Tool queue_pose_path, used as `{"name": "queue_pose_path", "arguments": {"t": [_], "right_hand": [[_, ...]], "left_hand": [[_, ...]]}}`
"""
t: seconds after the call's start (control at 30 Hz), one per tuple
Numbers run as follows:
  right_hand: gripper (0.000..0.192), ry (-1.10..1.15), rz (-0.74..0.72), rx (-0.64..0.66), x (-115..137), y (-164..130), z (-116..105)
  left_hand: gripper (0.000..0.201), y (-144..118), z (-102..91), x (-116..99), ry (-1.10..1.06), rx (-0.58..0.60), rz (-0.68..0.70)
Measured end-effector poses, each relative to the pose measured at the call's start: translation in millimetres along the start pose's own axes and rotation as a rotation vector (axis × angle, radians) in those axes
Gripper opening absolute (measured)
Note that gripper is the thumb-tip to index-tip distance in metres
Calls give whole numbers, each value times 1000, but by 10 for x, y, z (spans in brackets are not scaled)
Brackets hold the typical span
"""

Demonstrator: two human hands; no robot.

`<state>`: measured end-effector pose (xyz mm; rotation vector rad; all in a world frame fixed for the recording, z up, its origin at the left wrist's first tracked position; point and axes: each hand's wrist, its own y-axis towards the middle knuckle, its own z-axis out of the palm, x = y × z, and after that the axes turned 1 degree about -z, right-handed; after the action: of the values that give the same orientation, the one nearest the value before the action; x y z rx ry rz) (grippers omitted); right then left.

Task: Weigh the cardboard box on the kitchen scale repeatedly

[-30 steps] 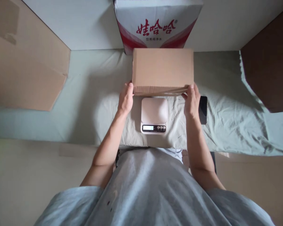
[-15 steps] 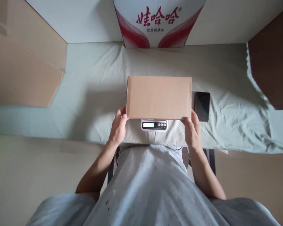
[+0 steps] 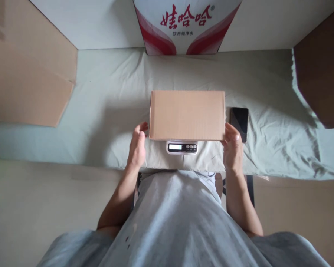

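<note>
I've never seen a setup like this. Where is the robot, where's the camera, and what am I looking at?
There's no robot here: these are a person's two bare hands. The camera is worn on their head, looking forward and down, so you see roughly what they see.

On a pale green cloth, a brown cardboard box appears to rest on a small white scale, whose lit display shows in front. The left hand is open, just off the box's left side. The right hand is open at its right side; whether its fingertips touch is hard to tell. Neither hand grips anything. A dark phone lies to the right, and a red-and-white carton stands behind.
</note>
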<state>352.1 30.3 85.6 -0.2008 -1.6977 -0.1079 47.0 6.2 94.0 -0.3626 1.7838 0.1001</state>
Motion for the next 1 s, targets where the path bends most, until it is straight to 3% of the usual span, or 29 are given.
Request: {"name": "queue_pose_path", "arguments": {"t": [0.07, 0.23, 0.57, 0.8, 1.0], "right_hand": [[48, -14, 3, -47, -27, 34, -23], [49, -89, 58, -31, -102, 42, -25], [53, -145, 100, 53, -251, 79, 16], [51, -111, 116, 15, -176, 58, -2], [53, -45, -2, -2, -35, -7, 1]], "left_hand": [[43, 66, -42, 52, 100, -21, 1], [39, 123, -97, 198, 373, 95, 10], [37, 81, -44, 205, 493, 91, -54], [31, 106, -64, 113, 366, 93, -60], [51, -12, -15, -32, 91, 5, 41]]}}
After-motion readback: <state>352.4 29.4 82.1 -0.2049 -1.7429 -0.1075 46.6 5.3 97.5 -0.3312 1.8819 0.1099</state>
